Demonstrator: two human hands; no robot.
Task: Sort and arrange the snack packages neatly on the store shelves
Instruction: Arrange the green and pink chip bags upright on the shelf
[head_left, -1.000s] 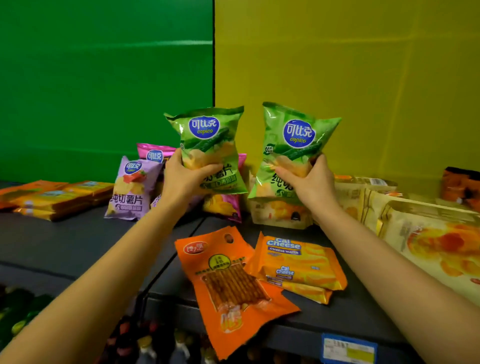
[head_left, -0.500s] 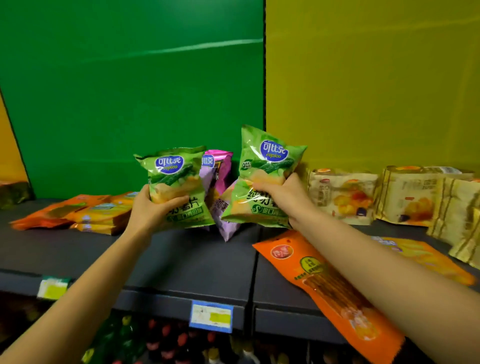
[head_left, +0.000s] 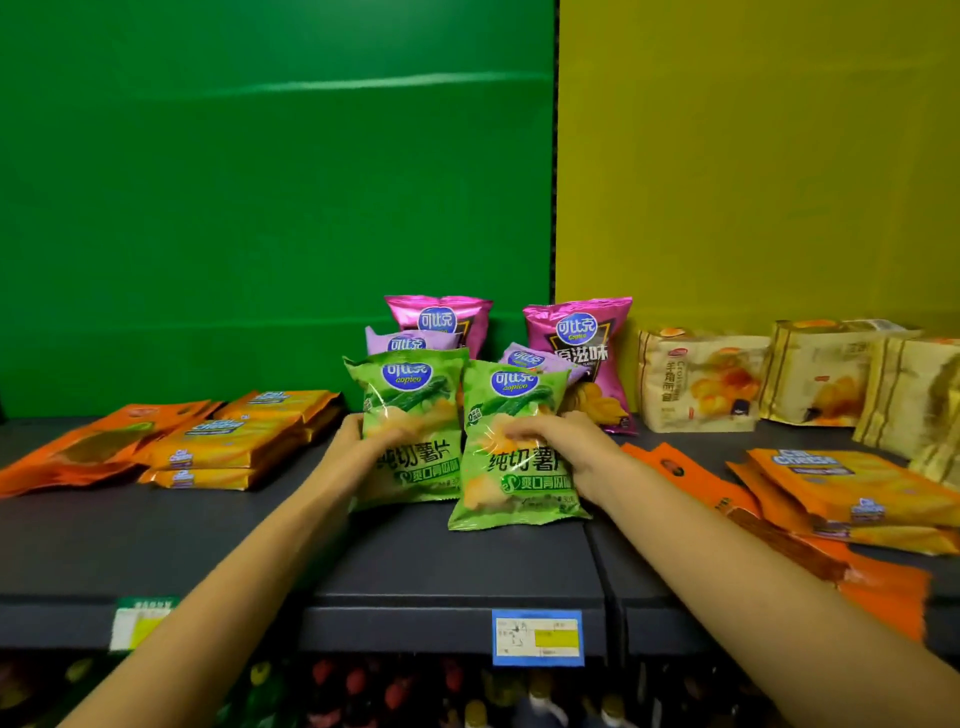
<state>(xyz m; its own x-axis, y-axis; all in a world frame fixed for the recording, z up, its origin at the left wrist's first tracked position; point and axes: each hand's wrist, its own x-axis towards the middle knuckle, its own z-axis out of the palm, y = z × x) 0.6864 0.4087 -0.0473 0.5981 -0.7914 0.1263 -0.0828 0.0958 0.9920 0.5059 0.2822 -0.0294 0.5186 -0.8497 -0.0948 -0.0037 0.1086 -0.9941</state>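
Left fingers (head_left: 394, 434) are curled over the front of the left green bag (head_left: 415, 395), clamped on it, with the left hand (head_left: 356, 448) wrapped round that bag's left edge. Over on the other side, right fingers (head_left: 519, 429) are clamped across the middle of the right green bag (head_left: 514, 486), the right hand (head_left: 569, 449) gripping from its right edge.

Both bags are glossy lime green, with a blue oval logo up top, cucumber and chip artwork, and white Chinese lettering below. They sit side by side, mid-shelf, lower edges down at the dark shelf (head_left: 441, 564). The right one is tipped a little and sits slightly nearer.

Just behind them are two pale purple bags (head_left: 410, 343) and, farther back, two shiny pink bags (head_left: 582, 338) standing upright against the back panels, green on the left and yellow on the right.

To the left, orange wafer packs (head_left: 228, 441) lie stacked flat. To the right there are cream croissant bags (head_left: 696, 379) at the far edge, with more orange packs (head_left: 852, 488) nearer. A blue price tag (head_left: 537, 636) sits on the shelf's front lip.
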